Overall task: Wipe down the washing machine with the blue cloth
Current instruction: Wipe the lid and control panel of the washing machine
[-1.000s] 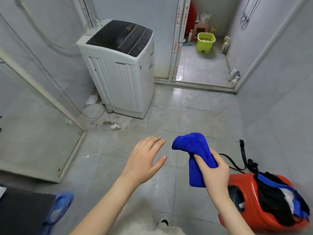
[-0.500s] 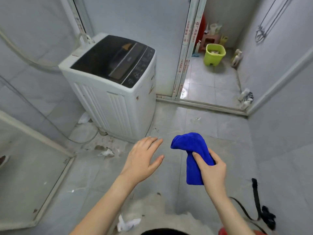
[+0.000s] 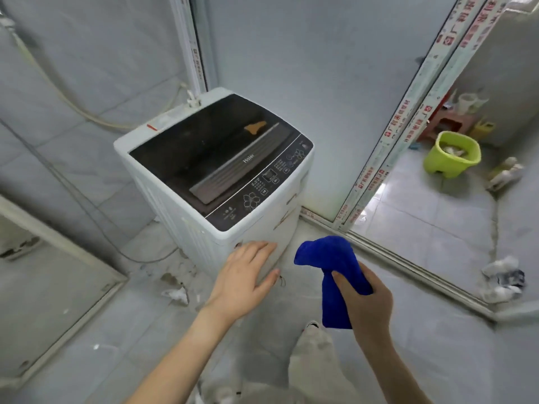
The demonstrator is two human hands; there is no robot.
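Grey-tiled floor (image 3: 122, 339) bears 1 top-load washing machine (image 3: 204, 147), lid closed, left of a door frame (image 3: 374, 158). L hand (image 3: 245, 275), fingers straight & relaxed, is held out before machine's near corner; contact can't be judged. R hand (image 3: 364, 298) grips bunched blue cloth (image 3: 326, 255), just right of that corner, off the machine.

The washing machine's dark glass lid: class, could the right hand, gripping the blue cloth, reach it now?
Probably yes: the right hand and its blue cloth hover near the white washing machine; nothing blocks the dark lid.
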